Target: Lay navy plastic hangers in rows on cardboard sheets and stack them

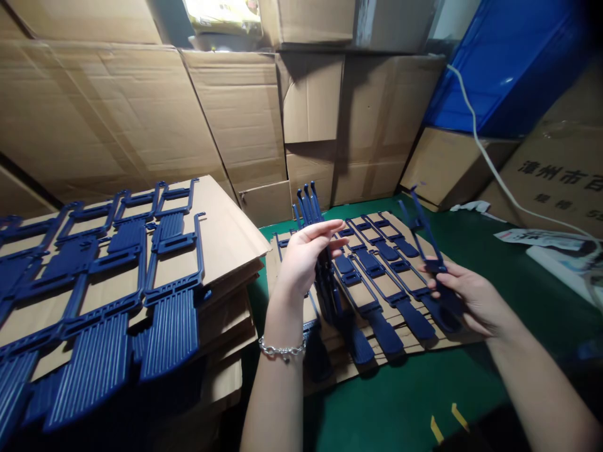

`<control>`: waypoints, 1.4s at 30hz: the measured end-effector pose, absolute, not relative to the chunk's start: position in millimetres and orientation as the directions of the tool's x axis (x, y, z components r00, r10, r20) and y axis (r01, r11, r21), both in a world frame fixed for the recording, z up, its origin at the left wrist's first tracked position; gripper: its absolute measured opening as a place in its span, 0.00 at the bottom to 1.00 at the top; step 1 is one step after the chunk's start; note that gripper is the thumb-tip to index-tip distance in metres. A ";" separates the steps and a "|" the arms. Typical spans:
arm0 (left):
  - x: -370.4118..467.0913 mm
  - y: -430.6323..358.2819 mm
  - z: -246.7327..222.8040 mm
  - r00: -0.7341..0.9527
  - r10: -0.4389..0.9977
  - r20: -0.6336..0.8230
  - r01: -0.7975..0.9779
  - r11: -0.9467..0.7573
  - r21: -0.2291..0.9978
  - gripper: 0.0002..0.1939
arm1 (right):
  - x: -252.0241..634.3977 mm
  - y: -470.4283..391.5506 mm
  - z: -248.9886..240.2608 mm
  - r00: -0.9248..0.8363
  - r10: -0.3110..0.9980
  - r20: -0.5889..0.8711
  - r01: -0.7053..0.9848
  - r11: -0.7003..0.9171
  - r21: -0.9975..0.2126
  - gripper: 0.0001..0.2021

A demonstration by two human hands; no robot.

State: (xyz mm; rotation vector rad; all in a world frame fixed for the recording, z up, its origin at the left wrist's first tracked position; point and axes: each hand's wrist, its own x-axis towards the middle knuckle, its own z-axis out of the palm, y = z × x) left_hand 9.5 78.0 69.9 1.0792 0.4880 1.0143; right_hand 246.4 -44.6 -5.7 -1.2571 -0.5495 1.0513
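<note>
Several blue plastic frames (325, 282) stand upright, pressed together in my left hand (308, 251), whose fingers wrap round them. Another blue frame (426, 232) is gripped in my right hand (464, 292), its thin arms pointing up. Below and between my hands, more blue frames (386, 329) lie in rows on a cardboard sheet (282, 251). At the left, similar ribbed blue frames (172, 333) cover the top of a cardboard stack (230, 232).
Large cardboard boxes (235, 119) form a wall behind the green table (391, 402). A blue bin (499, 75) sits on a box at the back right. A white cable (485, 150) hangs there, above white packets (541, 238).
</note>
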 end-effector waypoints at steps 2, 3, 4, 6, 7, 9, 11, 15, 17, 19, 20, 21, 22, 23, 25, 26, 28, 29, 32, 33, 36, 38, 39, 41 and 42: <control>10.2 79.4 69.1 0.475 0.868 0.143 -0.444 0.097 0.891 0.10 | 274.5 -51.6 -17.8 0.623 0.756 -0.199 -0.098 -0.177 -0.979 0.31; 10.9 80.0 68.5 0.473 0.870 0.142 -0.445 0.097 0.890 0.10 | 285.8 -54.5 -23.9 0.686 0.704 -0.186 0.050 -0.300 -0.953 0.31; 11.7 80.5 67.8 0.472 0.870 0.140 -0.445 0.099 0.890 0.10 | 294.7 -56.7 -29.6 0.732 0.663 -0.160 0.195 -0.429 -0.882 0.31; 14.0 81.0 66.2 0.474 0.870 0.135 -0.441 0.102 0.891 0.10 | 304.7 -58.8 -38.0 0.765 0.637 -0.095 0.431 -0.617 -0.658 0.29; 15.4 81.0 65.5 0.474 0.871 0.130 -0.438 0.105 0.893 0.10 | 306.4 -58.6 -40.5 0.761 0.645 -0.068 0.509 -0.659 -0.553 0.29; 18.1 80.4 64.8 0.474 0.872 0.124 -0.436 0.111 0.893 0.10 | 306.3 -56.7 -43.2 0.730 0.682 -0.042 0.604 -0.673 -0.427 0.29; 20.2 79.1 65.2 0.475 0.872 0.115 -0.443 0.124 0.888 0.09 | 305.7 -54.8 -44.0 0.707 0.706 -0.032 0.649 -0.666 -0.368 0.29; 21.4 77.4 66.9 0.478 0.872 0.101 -0.449 0.144 0.882 0.09 | 311.3 -59.1 -43.2 0.699 0.713 0.058 0.701 -0.667 -0.251 0.29; 20.8 77.8 66.8 0.479 0.872 0.102 -0.443 0.139 0.885 0.10 | 314.8 -64.8 -40.9 0.683 0.722 0.108 0.726 -0.654 -0.212 0.27; 20.1 78.8 65.9 0.479 0.872 0.103 -0.440 0.136 0.888 0.10 | 316.4 -70.6 -37.1 0.643 0.756 0.122 0.762 -0.616 -0.198 0.26; 19.7 79.3 65.4 0.478 0.872 0.106 -0.441 0.134 0.887 0.10 | 316.2 -72.9 -34.9 0.615 0.779 0.122 0.784 -0.588 -0.199 0.25; 19.4 79.8 64.9 0.477 0.872 0.109 -0.444 0.132 0.886 0.10 | 315.5 -74.5 -32.9 0.590 0.799 0.116 0.802 -0.563 -0.201 0.25; 19.0 80.1 64.5 0.476 0.872 0.113 -0.447 0.129 0.885 0.10 | 314.4 -75.4 -31.1 0.570 0.816 0.101 0.814 -0.543 -0.205 0.26; 18.7 80.3 64.2 0.478 0.870 0.117 -0.450 0.128 0.884 0.10 | 313.1 -75.5 -29.6 0.557 0.826 0.082 0.820 -0.532 -0.208 0.26; 17.9 80.4 64.0 0.487 0.864 0.130 -0.450 0.121 0.885 0.10 | 310.0 -73.7 -28.0 0.564 0.824 0.052 0.812 -0.542 -0.217 0.25; 17.6 80.3 64.1 0.494 0.859 0.133 -0.445 0.119 0.887 0.10 | 308.4 -72.0 -27.5 0.575 0.817 0.039 0.803 -0.554 -0.220 0.25; 17.6 79.9 64.3 0.509 0.850 0.135 -0.433 0.118 0.894 0.10 | 305.1 -67.8 -27.0 0.595 0.804 0.015 0.785 -0.577 -0.225 0.25; 18.0 79.7 64.4 0.514 0.847 0.132 -0.427 0.119 0.897 0.10 | 303.6 -65.6 -26.9 0.598 0.801 0.003 0.781 -0.582 -0.228 0.26; 21.1 79.4 63.9 0.518 0.847 0.116 -0.403 0.122 0.907 0.10 | 303.0 -58.5 -29.0 0.581 0.814 -0.030 0.783 -0.568 -0.254 0.30; 22.8 79.2 63.4 0.521 0.846 0.112 -0.395 0.122 0.911 0.10 | 304.5 -56.1 -31.1 0.571 0.820 -0.037 0.786 -0.559 -0.265 0.30; 29.4 75.8 62.2 0.548 0.831 0.096 -0.354 0.126 0.927 0.11 | 312.0 -49.6 -40.6 0.553 0.833 -0.021 0.794 -0.535 -0.290 0.29; 35.5 68.7 62.5 0.573 0.816 0.079 -0.287 0.110 0.952 0.13 | 313.7 -48.3 -45.4 0.554 0.832 0.036 0.801 -0.520 -0.298 0.28; 39.5 63.0 63.3 0.591 0.804 0.070 -0.237 0.090 0.967 0.14 | 311.9 -49.3 -46.1 0.559 0.824 0.098 0.804 -0.508 -0.309 0.28; 50.1 47.2 66.0 0.650 0.758 0.051 -0.143 0.055 0.988 0.17 | 302.8 -55.4 -43.0 0.580 0.775 0.252 0.788 -0.455 -0.415 0.28; 57.2 37.4 67.9 0.699 0.714 0.045 -0.114 0.049 0.992 0.18 | 296.5 -60.1 -39.6 0.589 0.754 0.291 0.756 -0.387 -0.528 0.28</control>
